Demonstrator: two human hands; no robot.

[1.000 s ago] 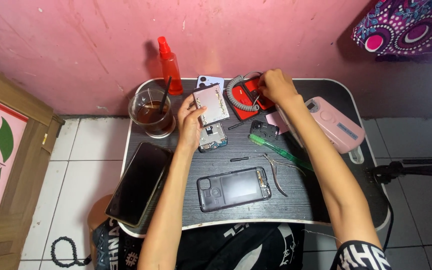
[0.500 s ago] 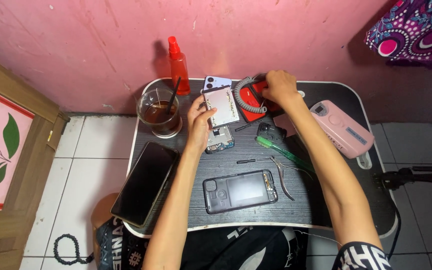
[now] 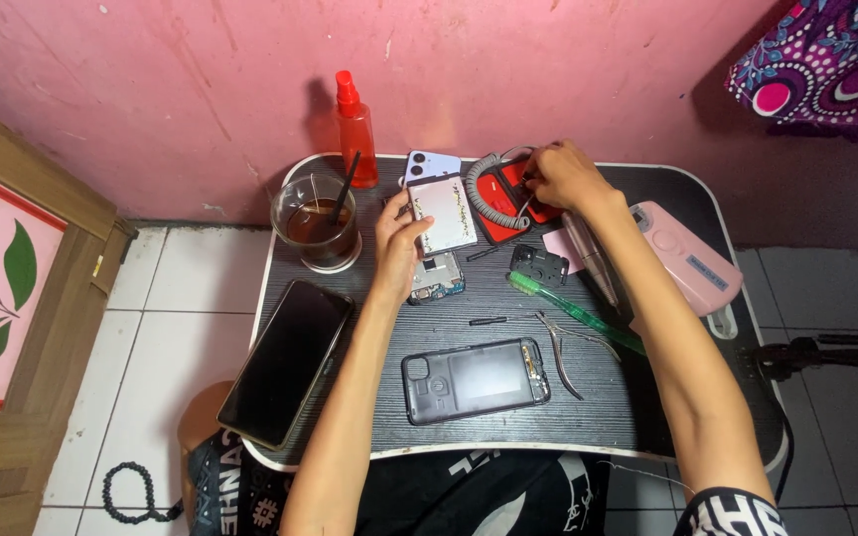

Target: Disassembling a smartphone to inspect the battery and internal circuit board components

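A white rectangular phone panel [image 3: 441, 212], long axis running away from the body, is held upright-tilted in the left hand [image 3: 397, 238], fingers pinched on its left edge above the dark tabletop [image 3: 647, 417]. To its right, a small part at the red tray [image 3: 508, 203] ringed by a grey coiled cord [image 3: 484, 194] is pinched by the right hand [image 3: 560, 177]. A glass of dark drink [image 3: 316, 223], a red spray bottle [image 3: 356, 129], a green toothbrush [image 3: 573, 313] and an opened black phone shell [image 3: 476, 378] lie around.
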